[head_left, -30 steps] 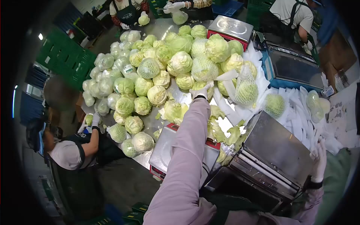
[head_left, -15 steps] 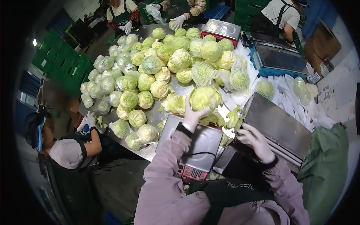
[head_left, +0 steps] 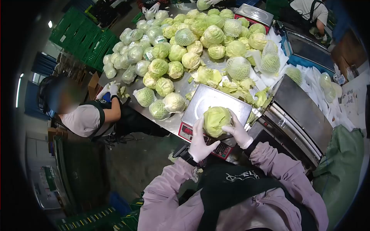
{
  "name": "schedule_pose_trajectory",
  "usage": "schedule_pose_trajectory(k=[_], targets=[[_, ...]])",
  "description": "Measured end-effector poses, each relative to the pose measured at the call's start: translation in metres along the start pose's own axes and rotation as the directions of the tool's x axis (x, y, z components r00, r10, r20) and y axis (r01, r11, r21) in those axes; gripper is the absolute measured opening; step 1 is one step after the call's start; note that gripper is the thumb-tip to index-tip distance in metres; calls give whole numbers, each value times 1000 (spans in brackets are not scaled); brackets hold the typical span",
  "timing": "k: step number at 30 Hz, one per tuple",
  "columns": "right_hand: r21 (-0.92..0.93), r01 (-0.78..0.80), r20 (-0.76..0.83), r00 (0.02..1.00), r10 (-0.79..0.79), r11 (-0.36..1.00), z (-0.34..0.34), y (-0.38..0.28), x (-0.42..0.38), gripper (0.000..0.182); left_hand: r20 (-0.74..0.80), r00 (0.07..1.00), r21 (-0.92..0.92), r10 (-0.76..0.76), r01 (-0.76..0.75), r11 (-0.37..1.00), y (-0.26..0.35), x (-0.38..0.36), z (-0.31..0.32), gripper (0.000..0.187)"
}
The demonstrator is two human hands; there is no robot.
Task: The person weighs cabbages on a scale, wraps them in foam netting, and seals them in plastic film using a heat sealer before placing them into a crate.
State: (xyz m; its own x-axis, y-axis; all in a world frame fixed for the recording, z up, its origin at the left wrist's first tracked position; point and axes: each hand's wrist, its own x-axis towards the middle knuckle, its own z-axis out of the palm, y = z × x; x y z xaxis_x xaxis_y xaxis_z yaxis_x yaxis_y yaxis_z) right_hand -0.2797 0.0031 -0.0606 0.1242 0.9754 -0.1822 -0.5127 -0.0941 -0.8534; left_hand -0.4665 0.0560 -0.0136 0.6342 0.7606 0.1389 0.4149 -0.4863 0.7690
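A green cabbage (head_left: 216, 120) is held between my two gloved hands, over the front part of a flat metal weighing scale (head_left: 198, 104). My left hand (head_left: 202, 143) cups its left side, thumb spread below it. On the other side, my right hand (head_left: 239, 133) presses fingers and thumb against the leaves. The scale's red front with display and keypad (head_left: 185, 131) shows beneath, partly hidden by my left hand. Loose torn cabbage leaves (head_left: 235, 87) lie just behind the scale.
Many cabbages (head_left: 177, 52), some netted or bagged, cover the metal table (head_left: 174, 124). A wrapping machine (head_left: 298, 111) stands right, near white foam nets (head_left: 314, 88) and a green sack (head_left: 339, 161). A co-worker (head_left: 86, 119) works at left; green crates (head_left: 79, 34) are stacked behind.
The cabbage has come from over the pile toward me, above the scale. My right hand has moved left from the machine onto it. The view has shifted, too.
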Motion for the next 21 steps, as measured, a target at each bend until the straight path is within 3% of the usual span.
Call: schedule_pose_trajectory(k=[3,4,5,6,7,8,9,10,11,13,14,15,17,18,19,21], targets=[[-92,-47,-36,998,43,995,-15,21,5,91,39,992,-139,-117,121,983,-16,-7,11,98],[-255,-78,-90,994,56,964,-19,26,6,92,38,992,-144,-122,127,981,-22,-13,10,98],[-411,-113,-144,988,58,905,-23,30,6,93,37,993,2,-108,108,994,-30,-19,6,88],[-676,-9,-133,985,-110,737,-43,57,13,92,41,995,148,-95,88,985,-38,-27,1,78],[-676,-19,-137,985,-101,737,-35,48,8,92,-13,992,63,-129,130,990,-53,-40,-1,68],[-409,-203,-233,966,114,889,-30,37,2,90,27,974,39,-224,223,974,-67,-57,-4,67],[-94,-373,-258,905,339,923,-24,28,-3,89,69,947,20,-315,314,949,-78,-76,-8,66],[-207,-232,-314,936,161,950,-23,36,-9,83,161,910,-7,-383,389,921,-96,-104,-6,66],[-207,-238,-317,934,165,949,-26,45,-15,83,251,862,-26,-440,460,887,-108,-128,-4,67],[-351,-118,-378,926,-25,929,-35,61,-34,76,511,643,-81,-571,697,712,-64,-146,-30,58],[-405,-130,-313,950,-4,905,-35,59,-53,66,560,556,37,-614,723,689,-69,-164,-34,52],[-519,-246,-292,951,100,819,-32,63,-75,50,598,463,155,-654,734,661,-80,-190,-40,46],[-669,-111,48,980,192,735,-25,55,-111,28,550,391,240,-738,772,588,-135,-262,-64,46],[-739,-123,67,965,253,662,-18,39,-116,25,470,392,473,-791,645,600,-157,-293,-93,50],[-800,-125,84,945,315,587,-9,23,-119,23,460,132,618,-878,663,423,-185,-319,-123,53],[-783,-4,29,999,43,622,-10,18,-107,18,242,47,877,-969,417,239,-189,-335,-169,55]])
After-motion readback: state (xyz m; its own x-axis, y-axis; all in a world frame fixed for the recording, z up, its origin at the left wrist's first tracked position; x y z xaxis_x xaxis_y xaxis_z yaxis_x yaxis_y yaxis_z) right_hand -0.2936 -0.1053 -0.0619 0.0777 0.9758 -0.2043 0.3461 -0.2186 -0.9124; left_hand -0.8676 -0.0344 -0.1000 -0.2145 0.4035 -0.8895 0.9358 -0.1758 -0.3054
